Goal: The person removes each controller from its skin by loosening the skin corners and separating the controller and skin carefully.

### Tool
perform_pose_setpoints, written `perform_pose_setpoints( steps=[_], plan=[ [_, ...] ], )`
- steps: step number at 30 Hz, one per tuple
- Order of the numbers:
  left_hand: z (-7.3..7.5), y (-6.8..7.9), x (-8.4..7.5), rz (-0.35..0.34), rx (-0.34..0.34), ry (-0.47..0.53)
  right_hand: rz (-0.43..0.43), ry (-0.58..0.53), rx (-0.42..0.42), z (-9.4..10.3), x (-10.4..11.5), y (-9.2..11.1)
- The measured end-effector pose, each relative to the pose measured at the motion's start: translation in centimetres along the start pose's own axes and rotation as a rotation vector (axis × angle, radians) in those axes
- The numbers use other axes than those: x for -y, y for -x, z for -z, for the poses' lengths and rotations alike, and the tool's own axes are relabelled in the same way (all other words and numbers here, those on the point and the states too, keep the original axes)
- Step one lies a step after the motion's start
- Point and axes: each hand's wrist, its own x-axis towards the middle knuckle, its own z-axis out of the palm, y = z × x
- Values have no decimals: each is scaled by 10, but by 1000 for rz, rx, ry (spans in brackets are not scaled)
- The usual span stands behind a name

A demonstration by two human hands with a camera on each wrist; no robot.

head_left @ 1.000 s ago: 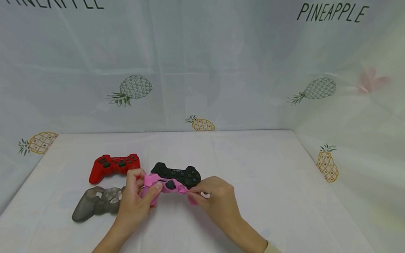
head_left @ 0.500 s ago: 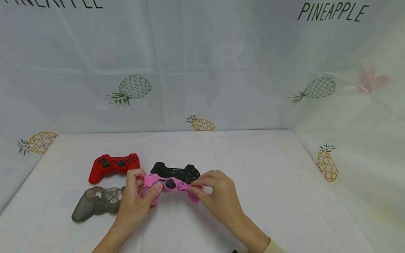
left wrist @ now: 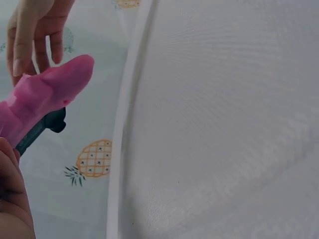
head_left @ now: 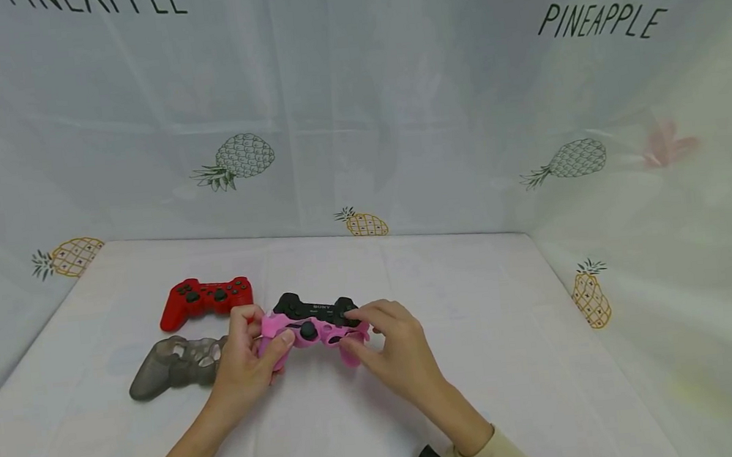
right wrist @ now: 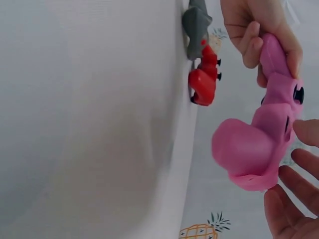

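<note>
My left hand (head_left: 243, 362) grips the left handle of a game controller in a pink rubbery cover (head_left: 319, 333), thumb on its front. A black thumbstick pokes out through the cover. At the other end is my right hand (head_left: 395, 343), its fingers loosely spread and its thumb close to the cover's lower right face. In the right wrist view, the cover's rounded handle (right wrist: 244, 147) fits smoothly, and the fingertips (right wrist: 275, 199) of that hand sit right at its edge. A black Sony game controller (head_left: 321, 311) lies just behind the pink one.
On the left of the white-covered table (head_left: 485, 364) lie a red game controller (head_left: 207, 299) and a grey one (head_left: 174, 368), the latter partly hidden by my left hand. A pineapple-print curtain (head_left: 394, 108) encloses the table at the back and sides.
My right hand pinched and stretched the cover's right edge; it has since loosened and moved up slightly. The cover's right end looks smoother now. My left hand has stayed in place.
</note>
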Motion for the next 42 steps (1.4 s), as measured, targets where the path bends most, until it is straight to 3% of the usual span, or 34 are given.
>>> perform_pose_setpoints(
  steps=[6,15,23,29,42],
  plan=[
    [0,0,2,-16,-5,-30,28,-22,52,2,8,-13],
    [1,0,4,-34,5,-2,43,-59,200,0,21,-39],
    [0,0,7,-45,10,-15,-51,-76,306,-4,21,-47],
    [-1,1,3,-16,20,-45,-131,-96,358,-3,22,-48],
    [2,-4,9,-4,147,-16,-205,-177,373,-5,13,-39]
  ],
)
